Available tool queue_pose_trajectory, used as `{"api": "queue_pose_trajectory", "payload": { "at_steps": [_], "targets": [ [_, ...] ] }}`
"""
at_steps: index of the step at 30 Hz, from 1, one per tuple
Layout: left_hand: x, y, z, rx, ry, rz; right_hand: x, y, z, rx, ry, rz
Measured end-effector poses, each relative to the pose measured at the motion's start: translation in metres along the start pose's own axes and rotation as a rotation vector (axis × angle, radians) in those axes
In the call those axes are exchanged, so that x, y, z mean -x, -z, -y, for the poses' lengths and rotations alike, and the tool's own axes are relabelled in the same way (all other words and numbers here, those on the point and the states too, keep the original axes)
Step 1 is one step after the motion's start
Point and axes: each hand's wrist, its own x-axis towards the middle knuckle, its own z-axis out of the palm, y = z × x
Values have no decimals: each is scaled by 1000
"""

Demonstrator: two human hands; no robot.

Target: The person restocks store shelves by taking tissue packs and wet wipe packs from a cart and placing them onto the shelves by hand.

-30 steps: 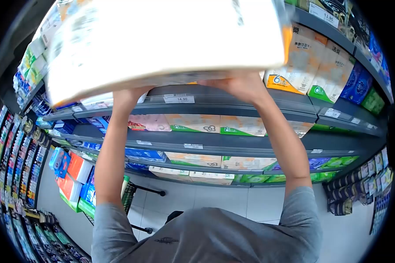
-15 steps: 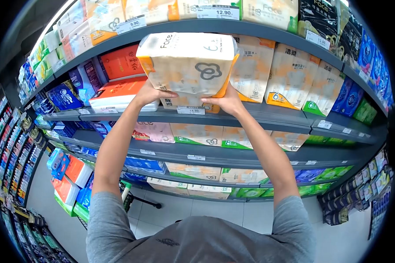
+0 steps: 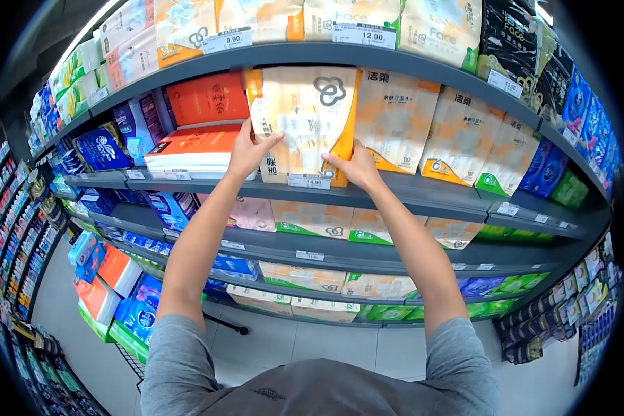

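At the smooth grey shelf (image 3: 430, 196), left grip (image 3: 248, 151) and right grip (image 3: 358, 166) clamp a boxy, plastic-wrapped pack (image 3: 304, 114).

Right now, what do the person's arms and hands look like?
The left hand and right hand wear no gloves, and no watch or bracelet shows. The left arm and right arm are bare below short, plain grey sleeves. The shirt is a darker grey, with a small dark mark on the chest.
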Motion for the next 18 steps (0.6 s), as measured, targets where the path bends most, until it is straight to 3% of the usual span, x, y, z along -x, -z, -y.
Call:
{"api": "queue_pose_trajectory", "payload": {
  "at_steps": [5,9,10,11,12,13,14,15,16,17,18],
  "targets": [
    [-2,-4,-3,-61,140,-39,-6,-8,-4,98,20,46],
    [38,-24,-8,-497,-216,-458,27,-4,16,330,-69,-88],
    [62,-28,-11,-620,-289,-533,44,-3,14,388,207,-317],
    [91,-29,-12,-532,-205,-418,64,-3,8,439,483,-550],
    [123,-31,-13,-440,-125,-309,87,-6,-4,207,427,-410],
    [159,-31,-2,-439,-170,-208,111,-12,-22,-20,373,-264],
    [202,-29,24,-451,-109,-85,136,-22,-42,-141,415,-187],
    [254,-28,51,-448,-35,11,170,-35,-71,-155,195,-33],
    [322,-20,82,-571,318,204,200,-51,-105,-180,7,116],
    [391,-8,107,-382,741,331,239,-75,-159,-115,-127,228],
    [481,8,134,-532,994,478,289,-98,-229,-197,-179,352]
  ]
}}
